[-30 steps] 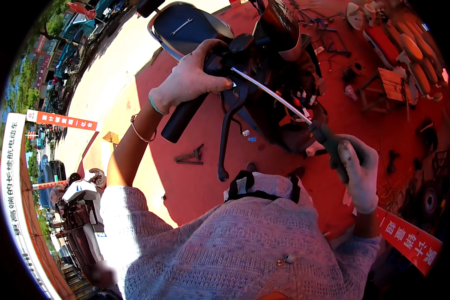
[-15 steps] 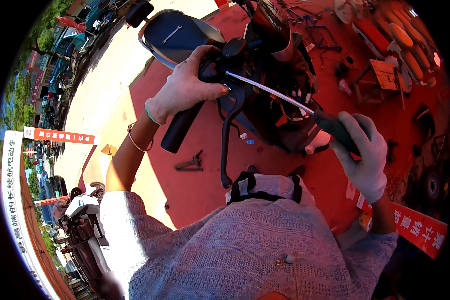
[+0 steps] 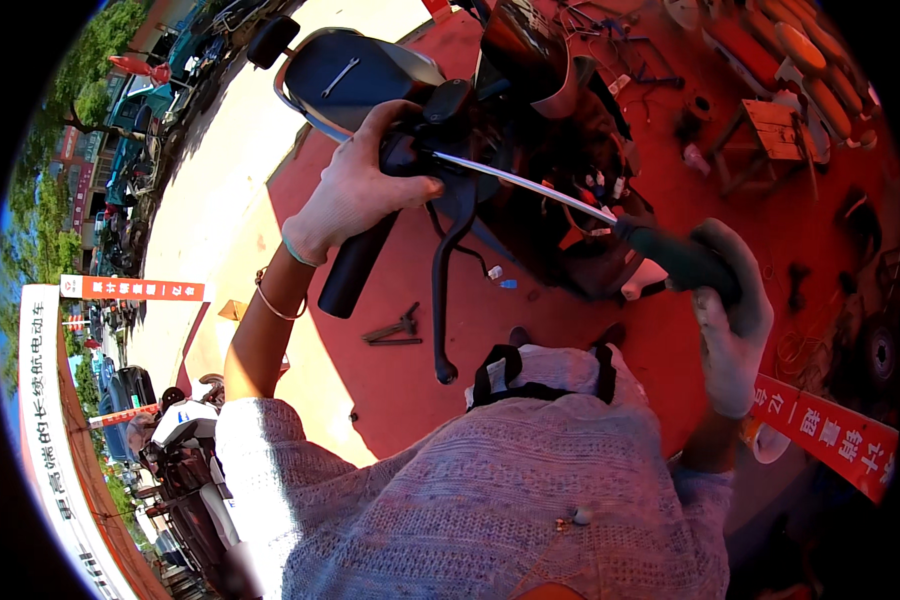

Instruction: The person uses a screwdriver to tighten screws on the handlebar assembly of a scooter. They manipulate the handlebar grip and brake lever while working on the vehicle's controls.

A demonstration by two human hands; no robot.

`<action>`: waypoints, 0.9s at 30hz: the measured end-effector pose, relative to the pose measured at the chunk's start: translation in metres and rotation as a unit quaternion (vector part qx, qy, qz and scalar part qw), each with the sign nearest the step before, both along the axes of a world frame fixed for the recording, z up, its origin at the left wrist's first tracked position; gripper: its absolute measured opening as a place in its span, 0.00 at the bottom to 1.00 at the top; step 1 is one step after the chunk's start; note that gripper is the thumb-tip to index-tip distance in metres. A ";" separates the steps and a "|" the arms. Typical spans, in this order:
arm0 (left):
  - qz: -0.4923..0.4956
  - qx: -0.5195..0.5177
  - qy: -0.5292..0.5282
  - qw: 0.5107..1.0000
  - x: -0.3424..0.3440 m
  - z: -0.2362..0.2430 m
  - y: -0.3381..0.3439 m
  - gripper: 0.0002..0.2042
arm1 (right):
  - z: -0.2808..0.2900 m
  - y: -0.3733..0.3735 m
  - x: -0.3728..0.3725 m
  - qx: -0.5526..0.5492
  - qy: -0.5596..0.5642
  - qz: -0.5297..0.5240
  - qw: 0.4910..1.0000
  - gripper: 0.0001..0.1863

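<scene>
Red-painted floor spreads under everything, sunlit toward its left edge, where parked scooters stand along a street. At the far right edge of the floor a small wooden stool stands among scattered parts.

Both hands are gloved in pale knit fabric. The left hand is closed around the upper end of the black rubber handlebar grip of a dark electric scooter, fingers wrapped over the switch housing. The right hand is clenched on the dark green handle of a long steel-shafted screwdriver, whose thin bright shaft runs up and left until its tip meets the housing beside the left hand.

By the look of it, the step in hand is working the screwdriver at the housing while the bar is held steady. The next move would call for keeping the tip seated and the shaft in line so it does not slip.

The black brake lever hangs down below the grip, ending in a small ball. A dark hand tool lies on the floor beneath the bar.
</scene>
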State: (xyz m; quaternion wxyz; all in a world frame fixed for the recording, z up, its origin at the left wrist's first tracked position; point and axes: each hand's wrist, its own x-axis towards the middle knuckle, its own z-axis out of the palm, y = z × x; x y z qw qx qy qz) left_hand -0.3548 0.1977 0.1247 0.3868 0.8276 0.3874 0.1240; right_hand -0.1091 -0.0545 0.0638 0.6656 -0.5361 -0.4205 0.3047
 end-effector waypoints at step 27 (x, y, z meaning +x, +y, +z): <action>0.025 -0.022 0.013 0.999 0.000 -0.001 0.002 0.38 | -0.007 0.001 -0.002 0.001 0.036 -0.021 0.999 0.22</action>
